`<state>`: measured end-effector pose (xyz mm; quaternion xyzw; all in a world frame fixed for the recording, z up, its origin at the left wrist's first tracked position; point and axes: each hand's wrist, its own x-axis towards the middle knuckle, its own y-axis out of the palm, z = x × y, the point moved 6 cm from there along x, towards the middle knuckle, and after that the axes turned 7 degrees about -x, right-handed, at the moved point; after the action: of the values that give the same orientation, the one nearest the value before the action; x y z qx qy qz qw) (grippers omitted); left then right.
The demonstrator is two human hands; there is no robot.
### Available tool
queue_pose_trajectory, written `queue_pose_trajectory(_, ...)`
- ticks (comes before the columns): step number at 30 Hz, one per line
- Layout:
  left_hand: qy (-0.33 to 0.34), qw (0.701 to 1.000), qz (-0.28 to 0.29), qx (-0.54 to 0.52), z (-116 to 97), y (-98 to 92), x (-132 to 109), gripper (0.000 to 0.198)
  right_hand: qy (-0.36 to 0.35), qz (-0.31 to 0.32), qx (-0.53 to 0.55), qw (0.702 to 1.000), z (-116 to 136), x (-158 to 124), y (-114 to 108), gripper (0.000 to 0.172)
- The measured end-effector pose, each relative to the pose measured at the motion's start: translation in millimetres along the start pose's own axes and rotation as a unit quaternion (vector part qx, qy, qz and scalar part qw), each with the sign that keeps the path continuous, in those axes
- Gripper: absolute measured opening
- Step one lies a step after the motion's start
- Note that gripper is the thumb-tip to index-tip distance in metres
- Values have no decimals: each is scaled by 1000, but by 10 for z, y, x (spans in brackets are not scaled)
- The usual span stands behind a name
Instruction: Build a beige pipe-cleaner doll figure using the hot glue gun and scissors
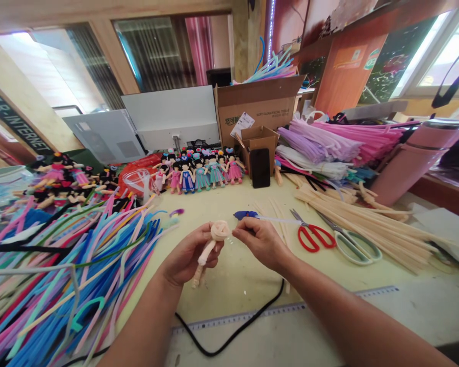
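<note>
In my left hand (193, 252) is a small cream doll figure (219, 230) of twisted pipe cleaners, with a coiled round head on top and limbs hanging below. My right hand (262, 239) is close beside the head, thumb and fingertips pinched together. Whatever the pinch holds, if anything, is too small to make out. Just beyond my right knuckles lies a blue glue gun (245, 215), partly hidden, with a whitish glue stick (281, 220) reaching to the right. Some tiny pale bits are on the table under the hands.
Red-handled scissors (316, 238) and green-handled scissors (357, 248) lie right, by cream pipe cleaners (371, 224). Coloured pipe cleaners (80, 270) heap up left. Finished dolls (201, 171) and a phone (260, 168) stand behind. A black cord (229, 346) crosses the ruler (245, 317); a pink bottle (416, 160) stands right.
</note>
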<state>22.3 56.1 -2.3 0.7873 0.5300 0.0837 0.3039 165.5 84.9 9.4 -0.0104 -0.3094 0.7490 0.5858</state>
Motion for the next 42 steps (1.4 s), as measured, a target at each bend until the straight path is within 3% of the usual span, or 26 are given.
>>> queue_pose_trajectory(12, 29, 994, -78, 65, -13, -167, 0, 37, 19, 11, 24, 999, -31, 12, -11, 22)
queue_pose_trajectory(19, 58, 994, -53, 78, -95, -79, -31, 33, 18, 1, 18, 1000, -24, 21, -29, 23)
queue_pose_trajectory(22, 61, 994, -21, 89, -98, -65, -48, 46, 18, -1, 19, 1000, -19, 23, -38, 24)
queue_pose_trajectory(25, 76, 991, -24, 109, -100, -82, -47, 54, 18, -3, 19, 1000, -6, 19, -40, 25)
queue_pose_trajectory(32, 135, 975, -74, 158, -135, -89, 2, 42, 18, 7, 4, 1000, 40, 8, -30, 24)
queue_pose_trajectory(42, 128, 966, -124, 187, -80, -186, 89, 32, 41, 19, 13, 999, 43, -4, -7, 30)
